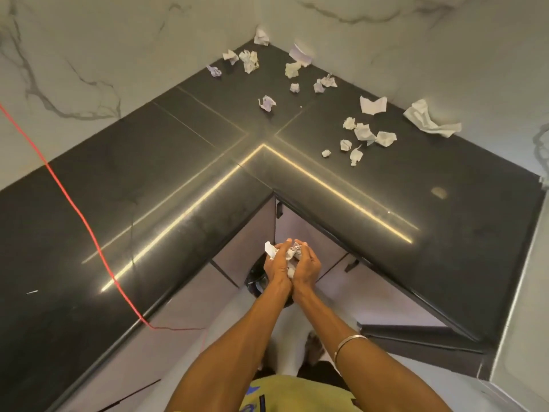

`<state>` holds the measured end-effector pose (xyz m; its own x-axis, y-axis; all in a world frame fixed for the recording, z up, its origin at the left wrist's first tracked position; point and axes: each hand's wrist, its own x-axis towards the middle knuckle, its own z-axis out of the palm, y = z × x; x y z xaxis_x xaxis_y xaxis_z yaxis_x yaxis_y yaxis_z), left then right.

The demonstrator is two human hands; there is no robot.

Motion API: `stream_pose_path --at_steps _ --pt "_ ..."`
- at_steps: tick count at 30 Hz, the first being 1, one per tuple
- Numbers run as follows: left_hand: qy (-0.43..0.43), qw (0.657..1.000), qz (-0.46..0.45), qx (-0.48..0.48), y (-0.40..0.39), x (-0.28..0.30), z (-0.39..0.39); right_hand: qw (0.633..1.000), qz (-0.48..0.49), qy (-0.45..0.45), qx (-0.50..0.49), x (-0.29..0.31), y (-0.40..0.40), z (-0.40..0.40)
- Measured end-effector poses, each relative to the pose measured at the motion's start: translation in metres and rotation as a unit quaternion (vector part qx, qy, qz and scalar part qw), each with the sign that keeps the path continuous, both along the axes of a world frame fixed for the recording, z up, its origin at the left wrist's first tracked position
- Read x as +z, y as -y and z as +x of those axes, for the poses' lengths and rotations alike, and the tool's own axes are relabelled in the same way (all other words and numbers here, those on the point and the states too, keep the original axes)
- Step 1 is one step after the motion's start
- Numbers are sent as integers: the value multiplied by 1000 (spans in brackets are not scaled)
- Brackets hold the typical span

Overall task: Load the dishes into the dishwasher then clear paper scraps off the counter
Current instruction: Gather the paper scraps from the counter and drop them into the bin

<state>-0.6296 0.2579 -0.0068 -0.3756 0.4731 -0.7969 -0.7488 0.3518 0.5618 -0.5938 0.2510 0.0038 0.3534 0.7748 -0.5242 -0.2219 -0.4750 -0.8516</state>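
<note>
A person stands in the inner corner of a dark L-shaped table, left hand and right hand pressed together below the table's edge, fingers of both curled tight around a wad of crumpled paper. A dark round container, probably a bin, sits on the floor directly beneath the cupped hands, partly hidden by them, so the coming release looks to be a straight drop downward.

Many paper scraps still litter the table, well apart from the hands: one cluster in the far corner against the marble wall, another along the right-hand run. These lie ahead and to the right, so the right hand appears better placed to reach them. No dishes or dishwasher are in view. A red cord trails across the left side of the table.
</note>
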Motion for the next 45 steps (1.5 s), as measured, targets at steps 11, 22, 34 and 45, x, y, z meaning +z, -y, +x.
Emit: stream_pose_path --at_steps 11,22,34,45 --pt "52 996 -67 -9 -1 -160 15 994 -90 -6 58 -130 -8 28" --pt "44 992 -47 -110 -9 -421 1 987 -139 -2 81 -376 -24 18" --pt "137 977 -111 -118 -13 -395 -29 933 -247 -191 178 -357 -54 51" --pt "-73 958 -164 -222 -18 -157 -9 898 -228 149 346 -135 -39 37"
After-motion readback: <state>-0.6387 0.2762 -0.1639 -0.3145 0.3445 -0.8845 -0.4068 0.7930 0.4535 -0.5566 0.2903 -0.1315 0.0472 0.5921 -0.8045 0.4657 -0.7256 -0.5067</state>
